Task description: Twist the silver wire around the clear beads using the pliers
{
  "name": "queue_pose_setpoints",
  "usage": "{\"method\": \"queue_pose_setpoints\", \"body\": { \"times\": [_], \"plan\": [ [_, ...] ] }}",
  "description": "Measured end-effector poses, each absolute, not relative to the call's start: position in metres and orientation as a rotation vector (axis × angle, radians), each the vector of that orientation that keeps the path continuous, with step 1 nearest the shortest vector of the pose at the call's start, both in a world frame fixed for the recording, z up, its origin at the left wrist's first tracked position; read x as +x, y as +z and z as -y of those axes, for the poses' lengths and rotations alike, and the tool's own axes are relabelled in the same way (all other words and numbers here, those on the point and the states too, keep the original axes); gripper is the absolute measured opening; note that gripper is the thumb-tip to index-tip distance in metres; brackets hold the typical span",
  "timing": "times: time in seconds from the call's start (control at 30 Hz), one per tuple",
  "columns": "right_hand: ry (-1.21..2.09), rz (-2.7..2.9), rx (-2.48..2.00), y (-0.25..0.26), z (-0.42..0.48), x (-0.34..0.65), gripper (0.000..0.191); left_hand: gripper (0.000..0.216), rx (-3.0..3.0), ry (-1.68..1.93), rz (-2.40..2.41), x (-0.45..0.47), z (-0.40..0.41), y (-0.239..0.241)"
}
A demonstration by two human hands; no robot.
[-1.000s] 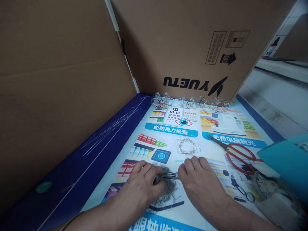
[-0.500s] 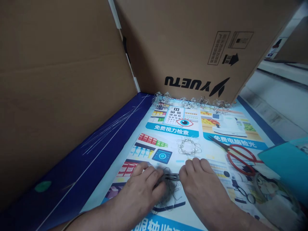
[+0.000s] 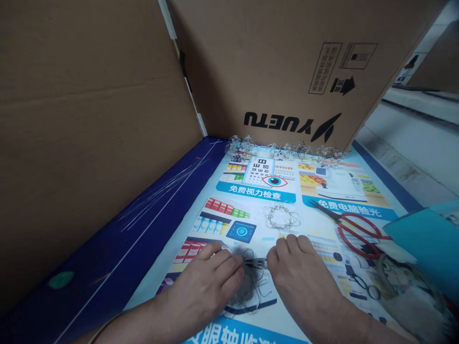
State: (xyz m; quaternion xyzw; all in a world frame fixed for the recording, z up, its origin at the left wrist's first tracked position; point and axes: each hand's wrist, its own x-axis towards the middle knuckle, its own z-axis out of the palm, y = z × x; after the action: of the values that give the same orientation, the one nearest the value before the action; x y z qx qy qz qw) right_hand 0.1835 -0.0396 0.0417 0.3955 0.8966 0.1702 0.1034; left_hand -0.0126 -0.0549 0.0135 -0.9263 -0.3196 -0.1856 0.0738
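My right hand is closed around small pliers, whose metal jaws point left. The jaws reach the fingertips of my left hand, which pinches a tangle of thin wire. Loose wire loops stick out below and above my left fingers; the exact pinch point is hidden. Just beyond my hands, a wire ring with pearly beads and looped edges lies flat on the printed sheet.
Cardboard panels stand at the left and back. Several wire pieces line the back panel. Wire strands lie left. Red-handled scissors, small black scissors, a blue box and a plastic bag are right.
My left fingers have shifted slightly at the plier jaws, and the wire has turned a little. My right hand keeps its hold on the pliers in nearly the same place.
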Motion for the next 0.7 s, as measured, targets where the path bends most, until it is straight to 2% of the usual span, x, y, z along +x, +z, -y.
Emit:
{"method": "queue_pose_setpoints", "body": {
  "times": [0.23,0.7],
  "plan": [
    [0.488,-2.714,1.212,0.037,0.036,0.185,0.011,0.020,-2.805,-0.530,0.959,-0.018,0.061,0.016],
    [0.473,-2.772,1.277,0.031,0.027,0.183,0.007,0.019,-2.766,-0.553,0.976,-0.020,0.061,0.008]
  ]
}}
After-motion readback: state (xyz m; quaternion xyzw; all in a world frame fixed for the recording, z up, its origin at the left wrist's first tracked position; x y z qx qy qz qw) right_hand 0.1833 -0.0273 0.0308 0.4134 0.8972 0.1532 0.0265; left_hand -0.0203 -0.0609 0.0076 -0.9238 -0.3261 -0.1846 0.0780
